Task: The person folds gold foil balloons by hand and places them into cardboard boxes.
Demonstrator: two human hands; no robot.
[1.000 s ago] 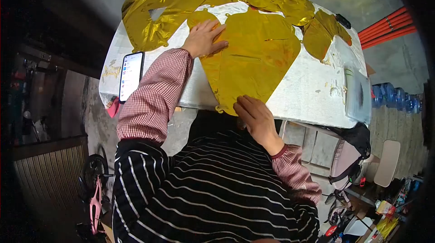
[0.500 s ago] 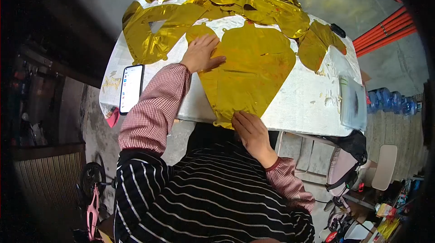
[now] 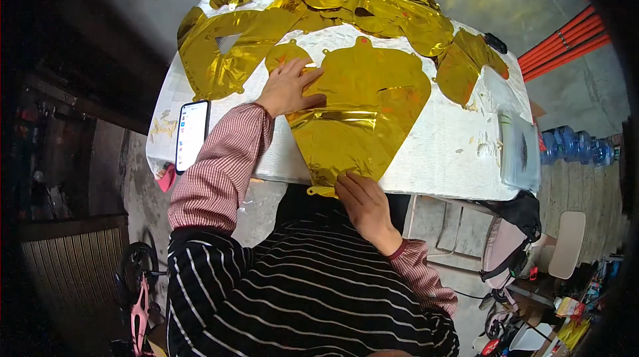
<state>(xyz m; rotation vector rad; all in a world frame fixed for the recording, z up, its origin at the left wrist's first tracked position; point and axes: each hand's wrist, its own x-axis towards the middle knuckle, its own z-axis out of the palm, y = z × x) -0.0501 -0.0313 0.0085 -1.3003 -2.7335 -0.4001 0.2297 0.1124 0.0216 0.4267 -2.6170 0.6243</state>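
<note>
A flat gold foil balloon (image 3: 373,101), uninflated and with small tabs on its rim, lies in front of me, its narrow end reaching the table's near edge. My left hand (image 3: 288,89) is spread on its left side, thumb and fingers apart, beside a rounded gold lobe (image 3: 287,56). At the narrow end my right hand (image 3: 365,207) holds the foil's edge, fingers together on top; its thumb is hidden. A crease runs across the middle of the balloon.
More gold foil balloons (image 3: 373,11) are heaped along the far side of the white-covered table (image 3: 432,167). Another gold foil piece (image 3: 233,44) lies at left, above a phone (image 3: 193,136). A clear plastic package (image 3: 519,154) sits at the right edge, near a dark object (image 3: 495,43).
My left hand's fingers have spread wider. The crease across the balloon's middle stands out more. My right hand stays at the narrow end, and the whole view has shifted slightly.
</note>
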